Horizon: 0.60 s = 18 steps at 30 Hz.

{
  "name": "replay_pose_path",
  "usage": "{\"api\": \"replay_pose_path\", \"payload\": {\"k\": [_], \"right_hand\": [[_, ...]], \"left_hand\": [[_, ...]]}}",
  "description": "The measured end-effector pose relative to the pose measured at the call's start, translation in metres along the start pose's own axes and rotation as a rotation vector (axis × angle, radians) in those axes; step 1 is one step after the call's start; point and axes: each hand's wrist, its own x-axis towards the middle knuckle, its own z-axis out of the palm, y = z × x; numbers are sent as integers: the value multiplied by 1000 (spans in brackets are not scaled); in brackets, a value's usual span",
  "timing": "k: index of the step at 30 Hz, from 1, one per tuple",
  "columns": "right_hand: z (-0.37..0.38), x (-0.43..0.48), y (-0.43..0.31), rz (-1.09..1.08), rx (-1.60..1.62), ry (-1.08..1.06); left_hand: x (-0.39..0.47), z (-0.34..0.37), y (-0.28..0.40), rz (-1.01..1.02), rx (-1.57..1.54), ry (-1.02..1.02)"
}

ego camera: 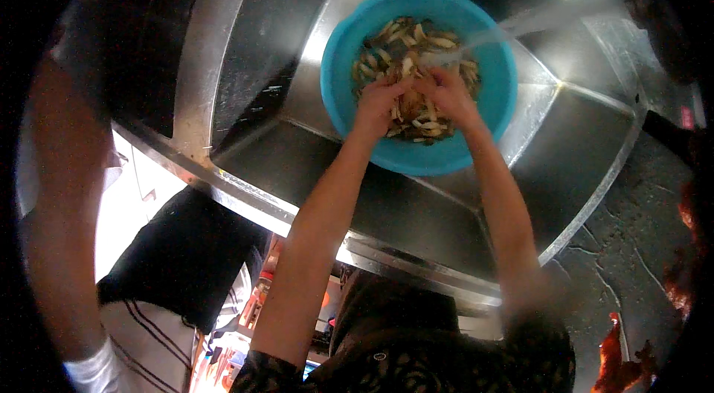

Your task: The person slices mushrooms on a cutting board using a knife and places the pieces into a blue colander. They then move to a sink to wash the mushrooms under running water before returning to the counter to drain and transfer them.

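A round turquoise plastic basin (505, 103) sits in a stainless steel sink. Sliced pale and brown food pieces (427, 125), perhaps mushrooms, lie in the basin, seemingly wet. A stream of water (479, 39) enters from the upper right and lands among them. My left hand (382, 103) is at the pieces on the basin's left side, fingers curled inward. Close beside it, my right hand (449, 94) has its fingertips in the same pieces. The fingertips of both hands nearly meet; blur and the pieces hide whether either hand grips any.
The sink's steel divider (192, 58) stands left of the basin, with another dark compartment beyond. The sink's front rim (413, 270) runs beneath my forearms. Another person's bare arm (70, 198) is at the far left. A dark, wet surface with reddish patches lies at lower right.
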Motion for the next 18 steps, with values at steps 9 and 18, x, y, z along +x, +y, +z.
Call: {"api": "replay_pose_path", "payload": {"k": [9, 18], "right_hand": [[-36, 17, 26, -1, 23, 100], [11, -1, 7, 17, -46, 184]], "left_hand": [[-9, 15, 30, 93, 635, 181], [-20, 16, 51, 457, 130, 132]]}}
